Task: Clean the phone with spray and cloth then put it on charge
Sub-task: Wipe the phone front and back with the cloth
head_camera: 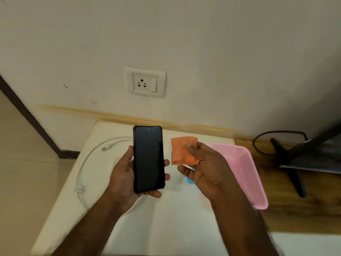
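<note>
Phone, black case, dark screen facing up, held upright in the left hand above the white table. Left thumb on the phone's left edge, fingertips wrapped round the right edge and bottom: firm side grip, screen fully exposed. Right hand pinches a folded orange cloth between thumb and fingers, just beside the phone's right edge, not touching it.

Step in hand, by my read: wiping stage, cloth is up and poised next to the screen. Cannot tell if the screen is wet or already wiped; no droplets visible. Spray bottle not clearly in view. A small blue thing peeks out under the right hand, could be part of it, can't say.

Next move likely calls for bringing the cloth across onto the glass and rubbing while the left hand steadies the phone by its edges, thumb kept off the screen.

For the charge step: white cable loops on the table left of the phone, its free plug end lying near the phone's upper left. Wall socket with switch sits above the table, nothing plugged in, so a charger still needs connecting. Pink basket lies to the right, behind the right hand.
</note>
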Motion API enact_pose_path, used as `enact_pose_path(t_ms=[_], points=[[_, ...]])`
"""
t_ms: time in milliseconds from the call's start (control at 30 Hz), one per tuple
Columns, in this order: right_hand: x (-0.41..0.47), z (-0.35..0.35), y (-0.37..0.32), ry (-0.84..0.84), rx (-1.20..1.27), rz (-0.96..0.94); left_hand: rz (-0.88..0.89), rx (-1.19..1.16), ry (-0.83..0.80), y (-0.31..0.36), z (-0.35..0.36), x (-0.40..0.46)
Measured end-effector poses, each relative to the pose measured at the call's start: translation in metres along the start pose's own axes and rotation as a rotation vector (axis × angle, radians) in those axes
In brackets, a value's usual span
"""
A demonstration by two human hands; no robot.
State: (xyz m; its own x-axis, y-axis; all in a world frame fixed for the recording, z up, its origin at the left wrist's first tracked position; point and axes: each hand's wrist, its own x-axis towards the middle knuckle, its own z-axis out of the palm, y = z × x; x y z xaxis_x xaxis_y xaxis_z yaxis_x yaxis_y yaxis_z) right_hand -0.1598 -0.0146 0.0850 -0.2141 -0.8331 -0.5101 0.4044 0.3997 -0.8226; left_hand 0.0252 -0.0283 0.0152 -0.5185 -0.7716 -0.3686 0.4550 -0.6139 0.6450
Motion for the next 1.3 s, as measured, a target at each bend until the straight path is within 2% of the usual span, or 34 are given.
enact_pose_path(t_ms=[300, 400, 533, 667, 767, 900, 1000, 1067, 1133, 1300], points=[[0.019, 0.003, 0.007, 0.073, -0.083, -0.232, -0.047, 0.035, -0.010, -0.006, 0.000, 0.004], [0.017, 0.003, 0.008, 0.199, -0.239, -0.368, -0.055, 0.082, -0.058, -0.010, 0.003, 0.002], [0.009, 0.004, 0.013, 0.343, -0.569, -0.684, -0.059, 0.120, -0.109, -0.016, 0.006, 0.001], [0.001, 0.016, 0.034, 0.195, -0.799, -0.884, -0.013, 0.141, -0.114, -0.019, 0.011, 0.001], [-0.001, 0.021, 0.043, 0.166, -1.002, -0.923, 0.041, 0.177, -0.065, -0.020, 0.011, 0.001], [-0.004, 0.027, 0.048, 0.174, -0.983, -0.947, 0.077, 0.298, -0.002, -0.022, 0.013, 0.000], [-0.006, 0.033, 0.051, 0.040, -0.945, -1.107, 0.089, 0.360, 0.003, -0.024, 0.015, -0.001], [-0.006, 0.033, 0.049, -0.008, -1.024, -1.129, 0.079, 0.366, 0.002, -0.022, 0.014, -0.002], [-0.004, 0.027, 0.043, 0.060, -1.090, -1.059, 0.055, 0.359, -0.009, -0.021, 0.012, -0.002], [0.004, 0.016, 0.039, 0.179, -0.972, -1.027, 0.046, 0.354, -0.044, -0.019, 0.009, -0.002]])
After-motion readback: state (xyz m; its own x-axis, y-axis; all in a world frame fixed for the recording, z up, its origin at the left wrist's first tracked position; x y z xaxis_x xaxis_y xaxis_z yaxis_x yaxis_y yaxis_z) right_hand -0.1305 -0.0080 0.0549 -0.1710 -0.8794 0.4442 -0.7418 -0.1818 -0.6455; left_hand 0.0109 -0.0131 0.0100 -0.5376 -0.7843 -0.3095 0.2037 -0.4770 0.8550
